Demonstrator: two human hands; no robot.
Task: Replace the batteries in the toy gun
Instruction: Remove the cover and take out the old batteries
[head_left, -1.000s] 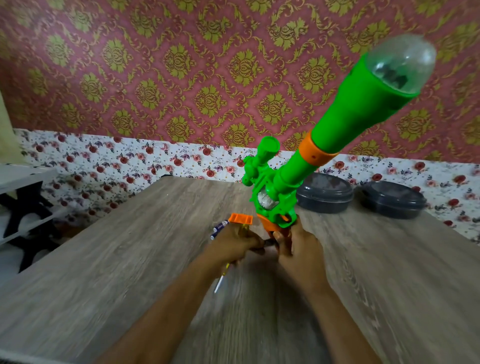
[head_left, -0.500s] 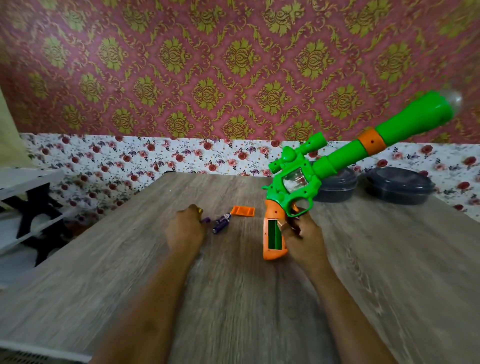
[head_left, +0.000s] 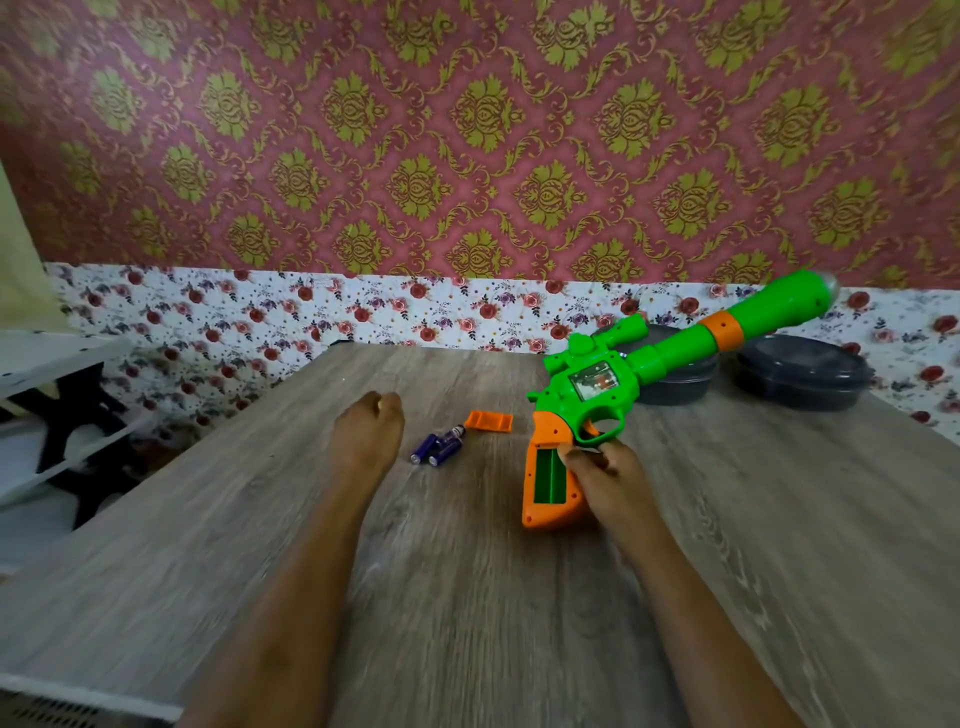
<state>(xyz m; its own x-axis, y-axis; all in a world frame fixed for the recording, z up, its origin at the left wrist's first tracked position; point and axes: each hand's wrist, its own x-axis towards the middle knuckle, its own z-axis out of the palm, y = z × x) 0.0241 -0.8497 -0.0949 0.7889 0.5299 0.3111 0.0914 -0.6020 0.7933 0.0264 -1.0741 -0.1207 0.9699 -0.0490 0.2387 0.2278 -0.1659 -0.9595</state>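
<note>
The green toy gun (head_left: 597, 387) lies tilted on its side on the wooden table (head_left: 467, 613), barrel pointing to the back right. Its orange grip (head_left: 545, 434) shows an open, empty green battery compartment (head_left: 550, 475). My right hand (head_left: 605, 475) holds the grip from the right. Left of the gun, loose purple batteries (head_left: 439, 448) lie together, and the orange compartment cover (head_left: 488, 421) sits just beyond them. My left hand (head_left: 369, 436) rests left of the batteries with curled fingers. A bit of yellow screwdriver handle (head_left: 382, 399) shows at its fingertips; the rest is hidden.
Two dark lidded containers stand at the back right of the table: one (head_left: 675, 387) partly behind the gun barrel, the other (head_left: 800, 374) further right. A white shelf unit (head_left: 52, 364) stands off the table's left edge. A patterned wall is close behind.
The gun has come down from upright to lying tilted on the table, with the open compartment facing up. My left hand moved left, away from the grip. The batteries now lie in plain sight.
</note>
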